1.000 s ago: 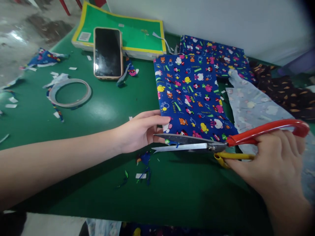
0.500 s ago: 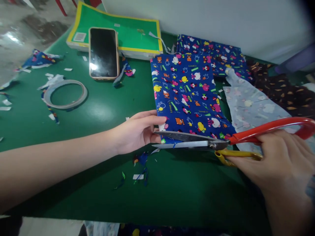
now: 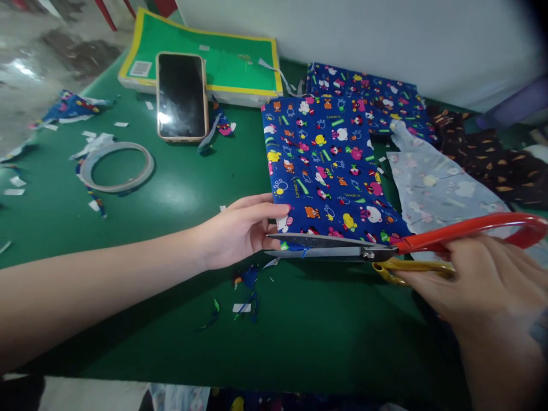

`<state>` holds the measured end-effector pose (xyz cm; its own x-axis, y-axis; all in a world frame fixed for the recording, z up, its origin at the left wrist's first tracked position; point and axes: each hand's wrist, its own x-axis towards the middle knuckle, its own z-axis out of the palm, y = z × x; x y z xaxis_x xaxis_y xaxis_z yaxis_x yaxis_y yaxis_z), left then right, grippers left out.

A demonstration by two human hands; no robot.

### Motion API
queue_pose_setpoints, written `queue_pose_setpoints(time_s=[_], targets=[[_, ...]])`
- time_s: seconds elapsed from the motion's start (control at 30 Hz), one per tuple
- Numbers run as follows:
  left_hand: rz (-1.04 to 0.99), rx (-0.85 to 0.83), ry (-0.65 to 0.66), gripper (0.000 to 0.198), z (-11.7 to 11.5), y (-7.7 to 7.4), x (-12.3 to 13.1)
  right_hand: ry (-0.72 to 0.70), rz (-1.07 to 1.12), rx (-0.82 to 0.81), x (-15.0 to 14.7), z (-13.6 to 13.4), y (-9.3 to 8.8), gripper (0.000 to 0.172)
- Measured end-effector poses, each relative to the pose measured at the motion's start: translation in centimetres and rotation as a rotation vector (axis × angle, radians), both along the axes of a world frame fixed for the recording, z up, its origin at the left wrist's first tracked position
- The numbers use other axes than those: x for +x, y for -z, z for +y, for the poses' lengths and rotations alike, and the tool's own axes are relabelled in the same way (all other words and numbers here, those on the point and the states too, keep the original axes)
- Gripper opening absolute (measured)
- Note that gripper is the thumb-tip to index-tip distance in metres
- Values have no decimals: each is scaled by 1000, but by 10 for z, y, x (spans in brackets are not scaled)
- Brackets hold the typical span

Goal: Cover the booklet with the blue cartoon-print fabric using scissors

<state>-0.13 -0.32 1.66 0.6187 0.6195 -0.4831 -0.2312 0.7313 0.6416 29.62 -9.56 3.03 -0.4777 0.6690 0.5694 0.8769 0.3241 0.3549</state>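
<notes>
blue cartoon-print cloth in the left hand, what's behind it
Another blue cartoon-print cloth shows past its far right corner; the held cloth hides part, plus anything underneath.

The scissors (image 3: 369, 254) look metal (red handle (image 3: 428, 236) glossy), the cloth (image 3: 319, 165) matt.

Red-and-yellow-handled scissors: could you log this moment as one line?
left hand: holds blue cartoon-print cloth | right hand: grips scissors | blades: at cloth's near edge

On my feed, a pale wall (image 3: 363, 34) stood behind the green surface (image 3: 325, 325), which caught soft light; red legs (image 3: 105, 15) showed above blotchy grey floor (image 3: 25, 57).
</notes>
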Motion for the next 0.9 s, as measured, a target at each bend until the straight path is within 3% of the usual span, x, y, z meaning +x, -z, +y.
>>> queue_pose_setpoints(time_s=[0.3,0.67,0.9], targets=[[-2,-4,10,25,0,-2,-1,-41,-60,55,5,2,0,35],[-5,-8,16,23,-1,-3,0,-19,-65,1,7,0,-2,25],[-28,-11,15,27,-2,-1,0,-36,-79,-10,7,-2,-5,30]])
